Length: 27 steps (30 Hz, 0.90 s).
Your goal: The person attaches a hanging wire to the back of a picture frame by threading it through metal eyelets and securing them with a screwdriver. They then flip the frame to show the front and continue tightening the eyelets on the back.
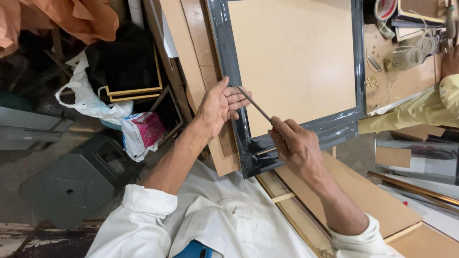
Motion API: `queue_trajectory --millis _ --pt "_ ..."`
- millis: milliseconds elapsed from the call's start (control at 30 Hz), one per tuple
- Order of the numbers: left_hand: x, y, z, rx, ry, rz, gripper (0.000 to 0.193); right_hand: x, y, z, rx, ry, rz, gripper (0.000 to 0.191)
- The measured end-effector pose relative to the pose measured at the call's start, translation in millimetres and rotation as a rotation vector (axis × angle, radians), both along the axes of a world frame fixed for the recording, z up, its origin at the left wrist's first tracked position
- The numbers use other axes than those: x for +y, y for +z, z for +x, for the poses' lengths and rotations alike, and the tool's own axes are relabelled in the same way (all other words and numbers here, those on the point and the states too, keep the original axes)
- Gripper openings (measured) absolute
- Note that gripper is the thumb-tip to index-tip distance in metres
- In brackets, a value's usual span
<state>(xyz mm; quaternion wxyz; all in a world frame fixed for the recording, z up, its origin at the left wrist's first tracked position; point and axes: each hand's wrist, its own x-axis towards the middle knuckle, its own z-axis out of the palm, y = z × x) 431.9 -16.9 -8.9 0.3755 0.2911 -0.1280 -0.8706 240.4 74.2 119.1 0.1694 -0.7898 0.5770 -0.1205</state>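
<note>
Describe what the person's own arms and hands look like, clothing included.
Both arms wear white sleeves, rolled or pushed up near the elbows, leaving the forearms bare. The left hand and right hand are bare: no gloves, rings or watch visible. A white shirt with a blue item at its pocket shows below.

This is a picture-framing workshop. A glossy dark grey picture frame (228, 57) with a tan fibreboard backing (296, 57) lies face down on the bench, with loose lengths of gold frame moulding (416, 188) and cut brown board offcuts (363, 191) beside it. Small brass hangers (372, 81) sit on the cluttered worktop, and 2 empty gold frames (134, 91) lean among bags on the floor.
</note>
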Motion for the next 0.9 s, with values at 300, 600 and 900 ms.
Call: queue_trajectory --millis 300,600,900 --pt "2 -21 0 -0.023 -0.005 0.009 0.084 -41 29 13 0.218 0.117 0.139 0.022" --pt "27 -20 0 -0.468 0.173 -0.078 0.069 -98 56 39 0.473 0.197 0.416 0.018" --pt "38 -30 -10 -0.508 0.586 -0.201 0.077 -153 62 83 1.626 1.804 -0.168 0.032"
